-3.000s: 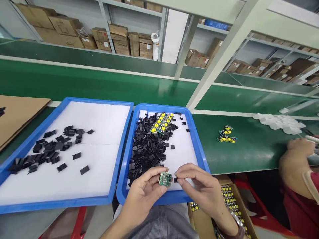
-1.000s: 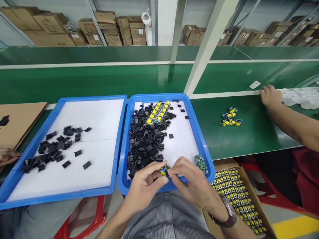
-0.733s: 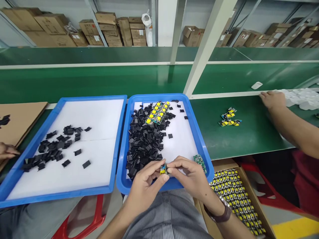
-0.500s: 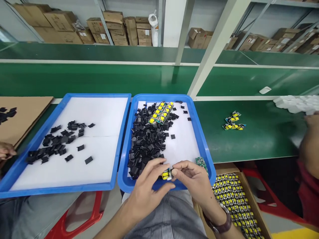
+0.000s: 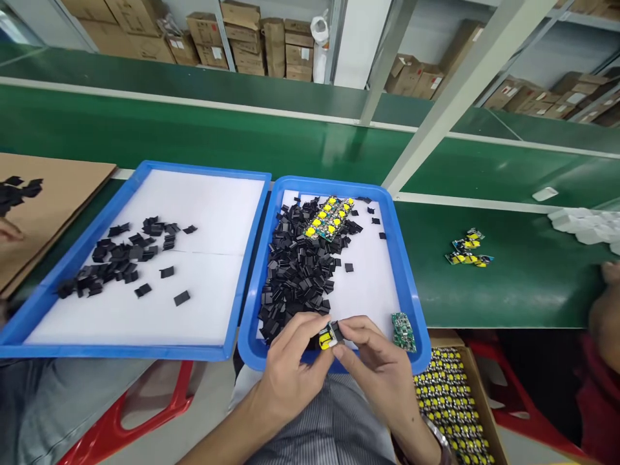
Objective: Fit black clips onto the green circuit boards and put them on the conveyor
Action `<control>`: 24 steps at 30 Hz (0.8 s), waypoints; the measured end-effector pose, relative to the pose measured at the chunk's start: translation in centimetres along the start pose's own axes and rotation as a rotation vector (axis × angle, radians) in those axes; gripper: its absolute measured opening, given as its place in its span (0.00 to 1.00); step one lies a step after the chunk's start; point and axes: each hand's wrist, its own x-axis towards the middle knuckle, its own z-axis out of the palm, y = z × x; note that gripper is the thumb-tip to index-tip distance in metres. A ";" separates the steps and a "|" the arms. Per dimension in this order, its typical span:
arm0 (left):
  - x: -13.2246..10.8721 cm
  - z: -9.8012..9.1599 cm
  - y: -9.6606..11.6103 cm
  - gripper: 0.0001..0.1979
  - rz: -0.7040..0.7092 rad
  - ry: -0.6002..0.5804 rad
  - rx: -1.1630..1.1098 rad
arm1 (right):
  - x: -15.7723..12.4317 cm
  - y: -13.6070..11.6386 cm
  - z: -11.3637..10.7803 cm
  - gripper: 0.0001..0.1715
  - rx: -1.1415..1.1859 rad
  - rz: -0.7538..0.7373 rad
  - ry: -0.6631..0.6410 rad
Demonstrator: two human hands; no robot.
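The two hands are near each other, fingertips almost meeting at one small board with a yellow part on it. The left hand is closed on this board, with thumb and fingers at its sides. The right hand pinches a black piece at the right side of the board; the fingers hide whether it is fully seated. Both hands are above the near edge of a blue tray.

Just beyond the left hand lies a heap of black pieces, and on its far end rests a panel with yellow parts. A green panel is close to the right hand, on its right. Farther right, some boards lie on the bench. Below them, beside the right wrist, stands a box with rows of boards.
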 end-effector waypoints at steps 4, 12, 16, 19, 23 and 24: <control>-0.2 -0.1 -0.2 0.21 0.017 0.019 0.001 | 0.2 0.0 0.3 0.17 -0.014 0.001 -0.056; -0.4 0.3 -0.6 0.21 0.033 -0.041 0.051 | 0.1 -0.1 0.4 0.19 -0.197 -0.094 -0.032; 0.0 0.2 -0.6 0.30 0.013 -0.153 0.222 | 2.1 -0.5 -4.3 0.11 -0.487 -0.230 0.176; 0.8 -0.1 -0.8 0.27 0.101 -0.237 0.309 | 5.2 -0.5 -11.9 0.11 -0.833 -0.207 0.459; 1.9 0.6 -1.0 0.15 0.264 -0.362 0.365 | 9.4 0.6 -21.6 0.22 -1.010 -0.215 0.574; 2.2 1.1 -0.9 0.15 0.294 -0.388 0.390 | 10.1 1.0 -23.1 0.24 -1.050 -0.223 0.570</control>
